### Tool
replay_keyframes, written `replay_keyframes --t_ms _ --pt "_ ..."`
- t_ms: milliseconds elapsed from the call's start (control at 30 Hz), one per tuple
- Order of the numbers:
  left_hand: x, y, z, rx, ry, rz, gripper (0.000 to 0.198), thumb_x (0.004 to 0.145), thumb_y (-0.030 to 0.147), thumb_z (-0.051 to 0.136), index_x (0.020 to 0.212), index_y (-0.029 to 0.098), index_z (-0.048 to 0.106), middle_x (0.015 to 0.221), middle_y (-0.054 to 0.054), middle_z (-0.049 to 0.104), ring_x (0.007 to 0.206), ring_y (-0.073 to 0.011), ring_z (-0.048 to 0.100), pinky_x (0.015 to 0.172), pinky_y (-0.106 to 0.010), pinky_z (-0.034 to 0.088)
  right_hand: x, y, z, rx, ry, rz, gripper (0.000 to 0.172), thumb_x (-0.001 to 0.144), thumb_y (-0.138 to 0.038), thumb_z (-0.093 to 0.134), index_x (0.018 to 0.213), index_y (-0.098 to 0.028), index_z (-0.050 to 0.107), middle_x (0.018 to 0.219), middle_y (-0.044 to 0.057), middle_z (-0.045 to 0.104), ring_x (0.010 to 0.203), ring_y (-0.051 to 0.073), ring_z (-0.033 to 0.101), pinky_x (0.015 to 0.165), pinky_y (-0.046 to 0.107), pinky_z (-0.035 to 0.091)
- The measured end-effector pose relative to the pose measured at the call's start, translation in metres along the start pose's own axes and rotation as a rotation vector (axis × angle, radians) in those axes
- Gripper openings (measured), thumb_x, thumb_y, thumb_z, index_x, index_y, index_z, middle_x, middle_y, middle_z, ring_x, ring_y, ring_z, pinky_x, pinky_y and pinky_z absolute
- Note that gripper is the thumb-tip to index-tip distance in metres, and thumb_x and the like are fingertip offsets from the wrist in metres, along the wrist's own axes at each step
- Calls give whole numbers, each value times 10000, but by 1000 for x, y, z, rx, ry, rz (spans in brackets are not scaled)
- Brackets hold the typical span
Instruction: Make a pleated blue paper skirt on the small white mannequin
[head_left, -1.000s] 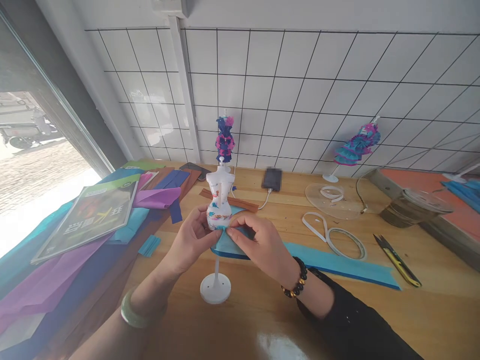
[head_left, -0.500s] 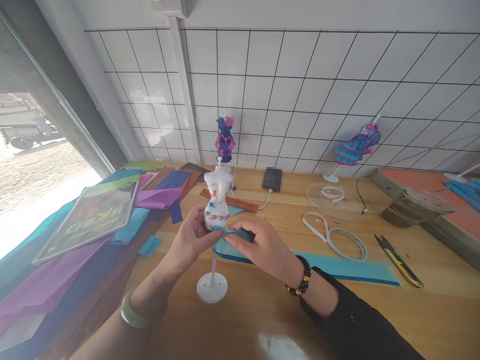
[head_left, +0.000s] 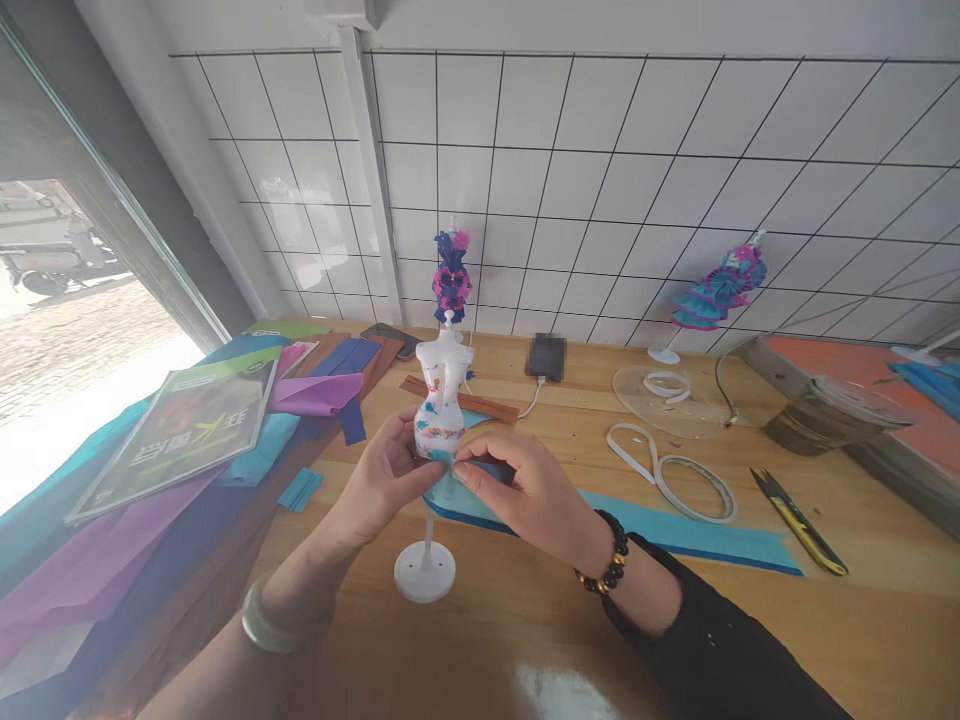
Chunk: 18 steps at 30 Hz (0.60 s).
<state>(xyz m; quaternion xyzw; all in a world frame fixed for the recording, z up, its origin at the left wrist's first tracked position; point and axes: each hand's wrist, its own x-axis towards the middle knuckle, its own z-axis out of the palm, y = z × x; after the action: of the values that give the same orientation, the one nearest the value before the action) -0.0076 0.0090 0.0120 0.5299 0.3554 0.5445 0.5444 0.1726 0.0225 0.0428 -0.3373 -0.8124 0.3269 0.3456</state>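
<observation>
A small white mannequin torso [head_left: 441,395] with coloured smears stands on a thin rod and round white base [head_left: 424,577] on the wooden table. My left hand [head_left: 379,485] grips its hips from the left. My right hand [head_left: 517,488] pinches a long blue paper strip [head_left: 675,532] against the mannequin's waist. The strip trails right across the table.
Purple, blue and teal paper sheets and a booklet [head_left: 180,425] lie at left. Two dressed mannequins [head_left: 451,282] [head_left: 716,293] stand by the tiled wall. A phone [head_left: 549,357] on a cable, white tape loops [head_left: 675,470], yellow snips [head_left: 799,520] and a lidded container [head_left: 832,410] sit to the right.
The mannequin and both hands shifted slightly left then back; my right fingers have pressed the blue strip closer to the waist. The grip stays the same.
</observation>
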Motion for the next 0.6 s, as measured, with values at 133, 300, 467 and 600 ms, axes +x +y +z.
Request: replay_keyframes --t_ms 133,300,467,600 --pt "1 2 2 -10 19 -16 426 732 187 695 1111 195 503 983 -48 615 892 -169 574 732 -260 467 0 1 1 8 22 -1 98 869 -213 533 833 -202 623 789 -15 656 694 107 548 594 221 394" --pt "1 1 2 -26 14 -6 446 728 167 699 1126 194 501 1016 -59 618 918 -173 582 750 -266 476 -1 3 3 22 61 82 80 849 -272 572 836 -215 628 815 -6 676 686 123 556 583 241 409" --pt "0 -1 0 -8 20 -5 426 730 167 698 1111 206 512 1016 -53 631 926 -179 592 757 -269 484 0 4 3 5 80 109 100 848 -301 573 821 -218 622 798 -10 671 670 124 544 578 250 412" --pt "0 -1 0 11 22 6 421 735 178 695 1112 198 511 1011 -64 632 928 -186 595 764 -278 489 0 4 4 7 90 97 87 847 -287 573 824 -217 620 812 -6 677 677 126 551 591 254 421"
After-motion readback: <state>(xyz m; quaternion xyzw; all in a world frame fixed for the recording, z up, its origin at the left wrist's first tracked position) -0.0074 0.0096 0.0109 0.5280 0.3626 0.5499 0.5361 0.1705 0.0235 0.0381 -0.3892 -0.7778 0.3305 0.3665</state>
